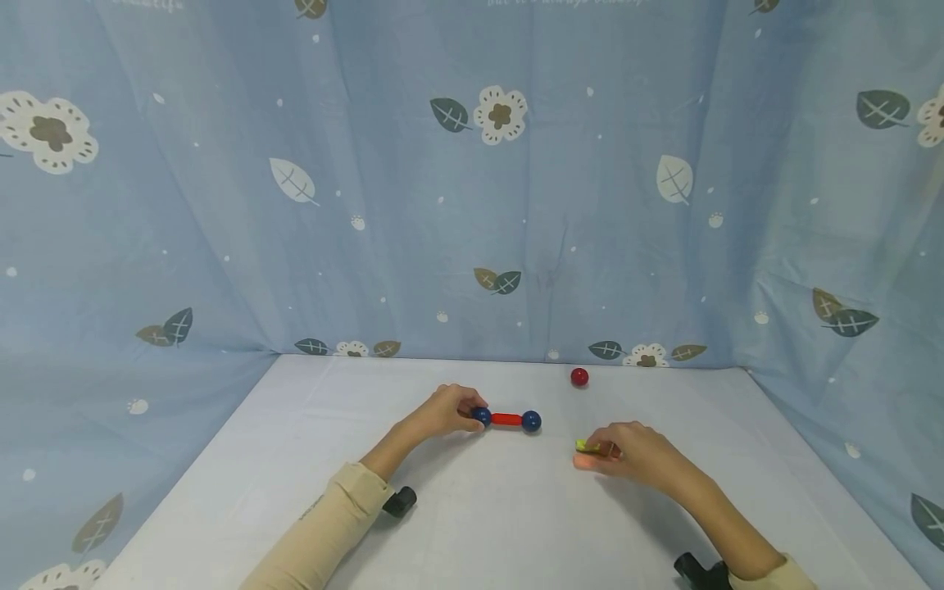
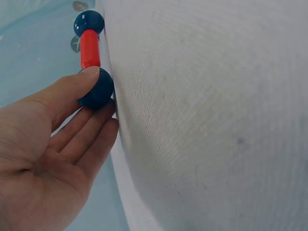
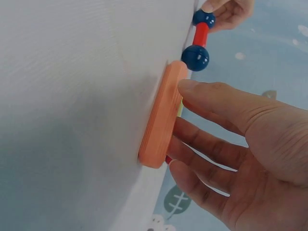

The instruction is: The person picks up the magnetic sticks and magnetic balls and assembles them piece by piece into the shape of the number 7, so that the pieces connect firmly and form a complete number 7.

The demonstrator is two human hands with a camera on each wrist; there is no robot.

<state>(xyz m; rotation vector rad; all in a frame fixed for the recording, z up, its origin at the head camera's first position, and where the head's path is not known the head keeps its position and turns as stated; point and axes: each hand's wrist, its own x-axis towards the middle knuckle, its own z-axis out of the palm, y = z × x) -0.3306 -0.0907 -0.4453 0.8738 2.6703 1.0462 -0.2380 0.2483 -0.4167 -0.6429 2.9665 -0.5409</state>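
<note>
My left hand pinches the near blue ball of a dumbbell-shaped piece, thumb on one side and fingers on the other. A short red rod joins that ball to a second blue ball, which points toward the right hand. Low over the tabletop, my right hand grips an orange rod with the thumb near one end and the fingers behind it. Beside the orange rod, a yellow-green piece shows at the fingertips; most of it is hidden by the hand.
A single red ball lies at the back of the white-covered table, beyond the right hand. Behind the table hangs a blue patterned curtain, which also runs along both sides. Black cameras sit at the wrists.
</note>
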